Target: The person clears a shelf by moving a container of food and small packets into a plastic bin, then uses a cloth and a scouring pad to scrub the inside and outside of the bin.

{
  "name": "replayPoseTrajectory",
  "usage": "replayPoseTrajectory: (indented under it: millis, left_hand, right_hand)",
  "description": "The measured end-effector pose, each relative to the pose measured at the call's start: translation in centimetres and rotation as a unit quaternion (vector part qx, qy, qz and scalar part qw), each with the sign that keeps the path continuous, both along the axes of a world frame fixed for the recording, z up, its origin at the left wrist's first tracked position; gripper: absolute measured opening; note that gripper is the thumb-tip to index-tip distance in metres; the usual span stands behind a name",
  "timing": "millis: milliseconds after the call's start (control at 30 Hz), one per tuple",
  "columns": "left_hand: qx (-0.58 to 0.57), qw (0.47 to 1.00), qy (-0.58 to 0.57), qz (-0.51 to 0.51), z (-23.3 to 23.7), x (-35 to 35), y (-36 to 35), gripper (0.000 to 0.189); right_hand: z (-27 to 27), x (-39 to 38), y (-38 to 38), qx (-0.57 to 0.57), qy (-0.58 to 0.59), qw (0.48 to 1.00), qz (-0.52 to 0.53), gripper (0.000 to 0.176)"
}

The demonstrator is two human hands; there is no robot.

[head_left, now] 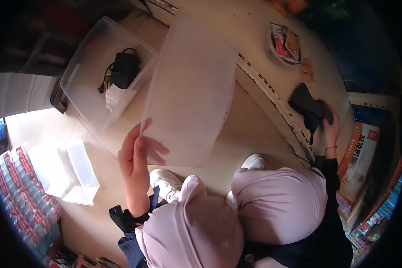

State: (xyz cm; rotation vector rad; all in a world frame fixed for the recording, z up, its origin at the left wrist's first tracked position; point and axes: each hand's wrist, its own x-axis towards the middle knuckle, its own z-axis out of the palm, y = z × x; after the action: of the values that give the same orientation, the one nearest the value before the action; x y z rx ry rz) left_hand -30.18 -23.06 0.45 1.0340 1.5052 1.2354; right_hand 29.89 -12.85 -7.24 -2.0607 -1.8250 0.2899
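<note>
My left hand (137, 149) pinches the left edge of a large translucent plastic sheet (190, 94), thumb in front and the other fingers showing faintly through it. The sheet is held up and hides part of the floor. Over at the right, my right hand (330, 127) is closed on a dark, cloth-like item (306, 105) lying on a pale surface beyond a worn white metal edge. Its exact kind I cannot make out. Left of the sheet, a clear plastic bin (82, 91) holds a black item with a cable (125, 67) and a crumpled white piece (118, 97).
A smaller clear container (82, 172) stands on the floor by packs of bottles (29, 192). A round basket (283, 49) with packets and a brown card (306, 70) lie at upper right. The chipped metal edge (272, 96) crosses diagonally. A printed box (359, 156) stands far right.
</note>
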Motion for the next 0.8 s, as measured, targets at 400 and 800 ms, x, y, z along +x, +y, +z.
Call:
replayPoseTrajectory:
  millis: [400, 800]
  left_hand:
    - [-0.011, 0.999, 0.012, 0.036, 0.2, 0.8, 0.4, 0.043]
    - [-0.004, 1.000, -0.018, -0.023, 0.2, 0.4, 0.7, 0.047]
  right_hand:
    - [11.6, -32.8, 6.3, 0.130, 0.024, 0.852, 0.506, 0.053]
    - [9.4, -37.6, 6.5, 0.164, -0.040, 0.854, 0.493, 0.051]
